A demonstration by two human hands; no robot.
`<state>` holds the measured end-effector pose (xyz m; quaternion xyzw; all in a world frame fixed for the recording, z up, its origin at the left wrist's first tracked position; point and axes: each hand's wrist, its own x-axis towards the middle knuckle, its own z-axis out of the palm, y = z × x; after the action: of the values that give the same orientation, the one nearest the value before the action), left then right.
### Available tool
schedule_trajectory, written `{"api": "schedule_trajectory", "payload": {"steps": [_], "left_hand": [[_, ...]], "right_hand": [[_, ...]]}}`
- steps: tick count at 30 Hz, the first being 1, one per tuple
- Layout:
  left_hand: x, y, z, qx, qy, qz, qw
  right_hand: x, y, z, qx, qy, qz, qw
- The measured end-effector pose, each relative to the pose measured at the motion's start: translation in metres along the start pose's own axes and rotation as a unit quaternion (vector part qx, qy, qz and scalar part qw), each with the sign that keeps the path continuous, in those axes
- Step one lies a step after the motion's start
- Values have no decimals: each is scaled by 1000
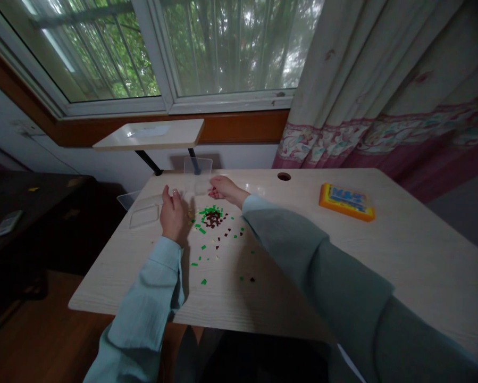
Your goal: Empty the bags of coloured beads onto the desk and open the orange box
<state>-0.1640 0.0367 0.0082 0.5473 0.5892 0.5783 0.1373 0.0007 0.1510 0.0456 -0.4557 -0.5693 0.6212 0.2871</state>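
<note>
A small heap of tiny green and dark brown pieces [212,217] lies on the pale wooden table [382,266], with more scattered toward the near edge. My left hand [172,214] and my right hand [224,188] both close their fingers on a clear plastic box [195,178] held just beyond the heap, with its far wall standing up. A clear plastic lid [143,215] lies flat to the left of my left hand.
An orange and yellow flat box [346,201] rests on the table at the right. A round cable hole [284,176] is near the far edge. A small shelf [151,134] juts out under the window. A dark cabinet [35,213] stands to the left, a curtain [382,106] to the right.
</note>
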Motion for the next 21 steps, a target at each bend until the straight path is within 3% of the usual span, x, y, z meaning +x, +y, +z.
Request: {"api": "schedule_trajectory", "payload": {"steps": [3,8,12,13,16,19,21], "left_hand": [[0,2,2,-27,76,-10,997],[-2,10,3,5,92,-12,996],[-2,11,1,-7,93,7,996],[-2,12,0,-3,99,15,995],[-2,16,0,26,120,36,992],[-3,22,2,42,113,41,992],[-5,26,3,55,103,39,992]], "right_hand": [[18,4,-3,-66,43,-2,997],[24,11,-1,-194,56,-50,978],[3,12,-15,-268,79,-138,950],[-6,12,-24,-290,85,-167,938],[-42,16,-69,-409,97,-263,868],[-88,26,-137,-497,132,-315,798],[-120,34,-184,-551,187,-313,751]]}}
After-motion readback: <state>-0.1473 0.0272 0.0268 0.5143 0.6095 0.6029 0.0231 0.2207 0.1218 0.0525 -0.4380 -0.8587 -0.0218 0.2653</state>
